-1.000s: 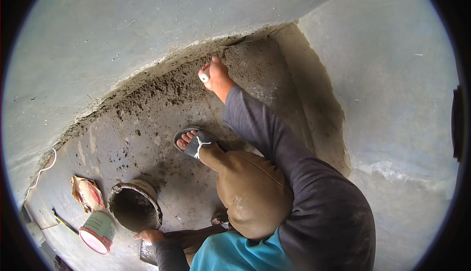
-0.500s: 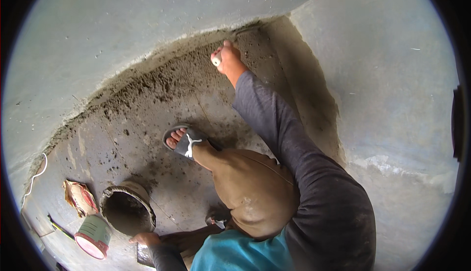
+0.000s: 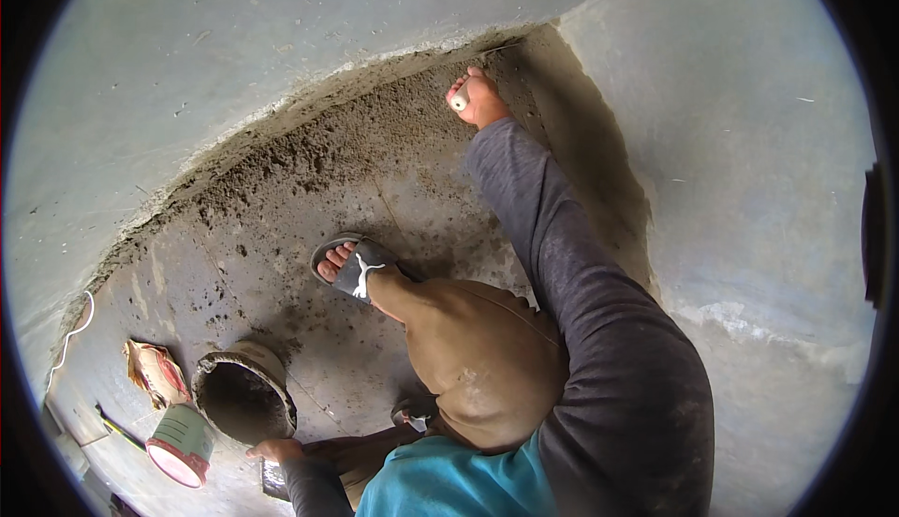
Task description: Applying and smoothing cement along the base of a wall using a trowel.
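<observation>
My right hand (image 3: 479, 100), at the end of an outstretched arm, is closed round the pale handle of a trowel (image 3: 459, 102). It is low beside the foot of the far wall, close to the corner; the trowel's blade is mostly hidden. Rough wet mortar (image 3: 328, 147) lies in a band along that wall's base. My left hand (image 3: 276, 451) is low at the left, its fingers curled, by the rim of a mortar-smeared bucket (image 3: 283, 381). Under this hand is a flat, rectangular, metallic-looking piece (image 3: 273, 481); the grip on it is partly hidden.
A pale green tub (image 3: 183, 428) with a red rim lies tipped beside the bucket. Near it are a torn paper bag (image 3: 156, 374) and a dark and yellow tool (image 3: 120, 428). A white cable (image 3: 77, 332) runs by the left wall. My sandalled foot (image 3: 354, 266) stands mid-floor.
My right hand has moved to the right with the trowel, along the wall's base toward the corner. My left hand has stayed beside the bucket.
</observation>
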`<state>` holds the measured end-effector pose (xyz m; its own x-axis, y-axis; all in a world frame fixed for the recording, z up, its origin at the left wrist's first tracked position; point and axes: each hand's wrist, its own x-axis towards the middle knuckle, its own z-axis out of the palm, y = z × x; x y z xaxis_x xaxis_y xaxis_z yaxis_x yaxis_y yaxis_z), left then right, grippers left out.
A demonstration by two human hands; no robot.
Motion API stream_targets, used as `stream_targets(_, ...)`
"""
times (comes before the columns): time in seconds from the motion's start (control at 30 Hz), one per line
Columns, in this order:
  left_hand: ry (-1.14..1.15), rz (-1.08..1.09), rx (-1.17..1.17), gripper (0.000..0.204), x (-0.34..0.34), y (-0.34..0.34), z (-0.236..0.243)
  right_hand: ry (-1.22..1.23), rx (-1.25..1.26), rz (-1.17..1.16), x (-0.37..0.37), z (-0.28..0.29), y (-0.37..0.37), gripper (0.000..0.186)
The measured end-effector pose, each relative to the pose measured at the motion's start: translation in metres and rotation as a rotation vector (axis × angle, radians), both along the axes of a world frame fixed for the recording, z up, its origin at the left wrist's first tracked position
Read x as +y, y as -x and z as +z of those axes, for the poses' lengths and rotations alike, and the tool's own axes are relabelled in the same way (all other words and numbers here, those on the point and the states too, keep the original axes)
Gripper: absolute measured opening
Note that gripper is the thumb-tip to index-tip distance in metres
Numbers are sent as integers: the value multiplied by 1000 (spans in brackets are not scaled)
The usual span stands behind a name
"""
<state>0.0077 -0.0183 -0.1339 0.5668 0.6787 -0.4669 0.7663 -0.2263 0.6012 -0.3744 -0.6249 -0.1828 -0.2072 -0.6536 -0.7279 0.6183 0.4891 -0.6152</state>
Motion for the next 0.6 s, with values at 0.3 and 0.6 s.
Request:
stream_targets(0.3, 15, -71, -25, 87, 9, -5, -8, -68, 76, -6, 10, 21, -20, 18)
stream_targets(0.6, -201, -251, 103, 88, 20, -7, -20, -24, 109, 50, 17, 28, -15, 24)
